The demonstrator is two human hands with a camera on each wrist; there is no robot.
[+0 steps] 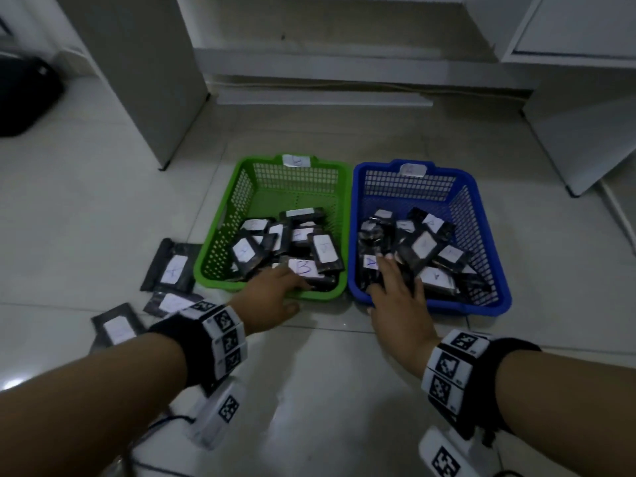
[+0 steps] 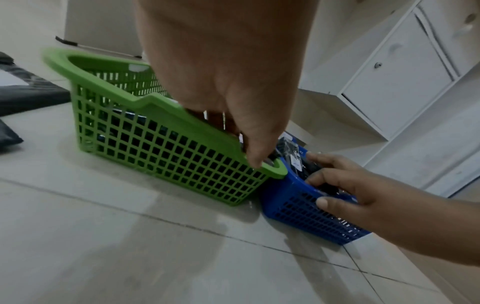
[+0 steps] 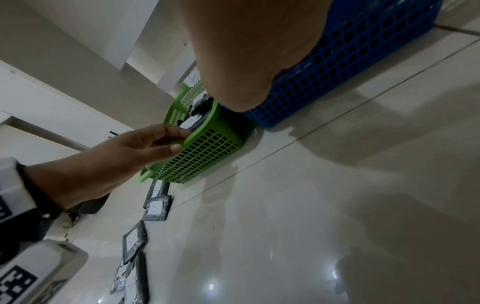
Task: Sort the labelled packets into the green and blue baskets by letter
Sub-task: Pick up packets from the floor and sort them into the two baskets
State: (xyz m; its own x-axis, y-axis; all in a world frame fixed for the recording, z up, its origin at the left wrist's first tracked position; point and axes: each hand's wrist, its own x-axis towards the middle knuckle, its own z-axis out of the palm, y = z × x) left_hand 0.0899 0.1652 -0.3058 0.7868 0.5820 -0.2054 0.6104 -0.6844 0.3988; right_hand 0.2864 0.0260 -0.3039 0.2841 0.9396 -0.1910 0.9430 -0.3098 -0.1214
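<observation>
The green basket (image 1: 220,242) and the blue basket (image 1: 481,235) stand side by side on the tiled floor. Both hold several black packets with white labels. My left hand (image 1: 272,294) straddles the green basket's near rim (image 2: 155,107): the fingers reach inside beside a packet marked B (image 1: 304,268), and the thumb lies on the outer wall (image 3: 207,148). My right hand (image 1: 395,290) does the same at the blue basket (image 2: 298,216), fingers curled over the rim onto packets, thumb on the outside wall. Three loose packets (image 1: 172,266) lie left of the green basket.
White cabinet panels (image 1: 137,80) stand behind the baskets, and another cabinet (image 1: 585,132) is at the right. A black bag (image 1: 24,98) sits at the far left. A white cable (image 1: 616,208) runs along the floor at the right.
</observation>
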